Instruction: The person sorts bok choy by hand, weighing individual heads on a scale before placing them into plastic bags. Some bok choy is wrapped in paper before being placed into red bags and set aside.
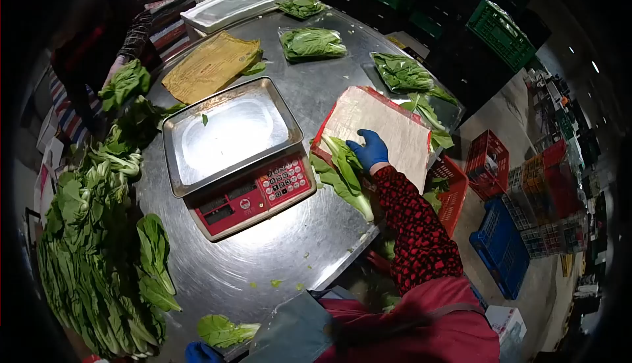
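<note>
My right hand point(370, 150), in a blue glove, lies on a pale flat sheet with red edges point(388, 126), its thumb and fingers apart. Loose green leaves point(345, 172) lie beside it, between the sheet and a red digital scale point(253, 195). The scale carries an empty metal tray point(234, 132) with a leaf scrap on it. At the bottom edge, part of my left hand point(203, 353), also blue-gloved, shows near a single leaf point(227, 331); its fingers are hidden.
A large heap of greens point(85, 251) fills the left side. Bagged greens point(313, 44) and a yellow sack point(210, 67) lie on the metal table point(230, 267). Another person's hand point(112, 72) touches greens at upper left. Red crates point(487, 164) stand at right.
</note>
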{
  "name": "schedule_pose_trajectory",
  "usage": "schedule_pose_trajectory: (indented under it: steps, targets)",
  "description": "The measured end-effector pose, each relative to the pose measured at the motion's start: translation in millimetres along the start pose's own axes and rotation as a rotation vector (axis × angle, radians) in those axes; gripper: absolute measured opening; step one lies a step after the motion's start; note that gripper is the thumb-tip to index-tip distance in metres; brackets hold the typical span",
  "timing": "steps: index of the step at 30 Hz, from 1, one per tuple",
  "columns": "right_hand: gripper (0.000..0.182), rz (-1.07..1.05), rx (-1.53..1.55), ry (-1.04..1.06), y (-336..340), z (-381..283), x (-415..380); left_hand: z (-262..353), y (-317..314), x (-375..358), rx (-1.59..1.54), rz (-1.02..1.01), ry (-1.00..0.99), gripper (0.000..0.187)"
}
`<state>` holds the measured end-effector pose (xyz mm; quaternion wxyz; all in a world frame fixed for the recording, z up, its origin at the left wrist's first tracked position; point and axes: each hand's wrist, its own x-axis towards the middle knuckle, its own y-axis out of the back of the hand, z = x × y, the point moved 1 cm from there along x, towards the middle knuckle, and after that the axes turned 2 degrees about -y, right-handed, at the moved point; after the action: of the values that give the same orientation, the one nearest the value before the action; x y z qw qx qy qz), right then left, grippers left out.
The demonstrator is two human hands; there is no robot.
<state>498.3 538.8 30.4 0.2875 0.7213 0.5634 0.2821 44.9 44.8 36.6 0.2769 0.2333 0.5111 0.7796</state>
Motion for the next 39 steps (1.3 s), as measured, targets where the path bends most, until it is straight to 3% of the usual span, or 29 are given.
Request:
schedule_pose_trajectory:
  steps: [2, 6, 8, 9, 12, 14, 15, 17, 18, 20, 21, 23, 24, 26, 27, 29, 31, 33, 34, 36, 38, 39]
  targets:
    - [0.066, 0.022, -0.371, 0.242, 0.3, -9.7, -39.4, -3.3, -1.3, 0.1, 0.063, -0.032, 0.053, 0.025]
    - [0.074, -0.072, -0.534, 0.283, 1.6, -13.5, -74.1, -42.8, -21.5, -0.7, 0.088, 0.045, 0.005, 0.024]
    - [0.073, -0.244, -0.598, 0.135, -3.4, -11.0, -74.9, -88.4, -35.0, 0.5, 0.044, 0.045, -0.233, 0.024]
    - [0.061, -0.153, -0.505, 0.212, -11.2, 2.2, -72.6, -90.0, -37.1, -1.0, 0.05, 0.048, -0.228, 0.024]
    - [0.035, -0.105, -0.167, 0.13, -23.4, 20.2, -60.9, -85.0, -38.9, 0.8, -0.136, 0.099, -0.241, 0.014]
    - [0.035, -0.207, 0.141, 0.028, -18.7, 31.6, -42.7, -86.0, -40.6, -0.1, -0.129, 0.166, -0.253, 0.014]
    - [0.033, -0.282, 0.566, -0.073, -24.3, 49.3, -36.4, -87.5, -43.3, 1.4, -0.128, 0.167, -0.246, 0.014]
    - [0.029, -0.372, 0.62, -0.204, 9.7, 22.0, -46.5, -90.5, -43.1, -0.8, -0.096, 0.153, -0.249, 0.012]
    - [0.028, -0.463, 0.634, -0.174, 7.7, 38.5, -37.9, -83.4, -34.1, -4.3, -0.072, 0.17, -0.209, 0.012]
    - [0.028, -0.541, 0.387, -0.048, 30.1, 20.3, -40.7, -58.0, -18.8, 3.9, -0.061, 0.009, -0.177, 0.01]
    - [0.036, -0.516, 0.155, 0.09, 30.5, 26.8, -40.0, -53.6, -16.2, 4.6, -0.046, 0.024, -0.142, 0.01]
    - [0.047, -0.763, -0.415, 0.163, 54.1, -18.5, -49.5, -47.8, -16.4, 5.2, -0.078, 0.124, -0.248, 0.008]
    - [0.05, -0.687, -0.267, 0.153, 50.0, -15.5, -46.6, -46.7, -14.9, 5.7, -0.074, 0.128, -0.234, 0.008]
    - [0.046, -0.309, -0.149, 0.102, 35.4, -19.7, -26.1, -43.0, -13.0, 6.7, -0.073, 0.132, -0.265, 0.008]
    - [0.041, -0.16, -0.283, 0.254, 29.4, -28.6, -13.9, -40.2, -13.2, 8.1, -0.069, 0.143, -0.247, 0.008]
    - [0.041, -0.125, -0.108, 0.28, -0.8, -39.9, 2.3, -34.7, -9.5, 7.3, -0.102, 0.19, -0.293, 0.008]
    - [0.041, -0.133, -0.242, 0.499, -47.3, -12.9, 20.4, -27.7, 1.5, 9.6, -0.11, 0.135, -0.249, 0.007]
    - [0.034, -0.354, -0.623, 0.488, -81.2, 1.9, 36.2, -32.9, 1.0, 10.3, -0.151, 0.19, -0.229, 0.007]
    - [0.027, -0.372, -0.436, 0.235, -75.0, -15.7, 19.4, -37.0, -0.3, 9.6, -0.137, 0.208, -0.227, 0.008]
    - [0.018, -0.388, -0.216, 0.275, -67.6, 7.5, 40.6, -43.1, 0.6, 8.9, -0.113, 0.205, -0.209, 0.01]
    - [0.017, -0.284, -0.439, 0.415, -33.3, -3.6, 69.6, -43.6, 1.6, 5.2, -0.1, 0.207, -0.163, 0.011]
    - [0.018, -0.142, -0.313, 0.55, -16.6, -3.8, 92.8, -43.3, 2.0, 5.3, -0.096, 0.208, -0.167, 0.011]
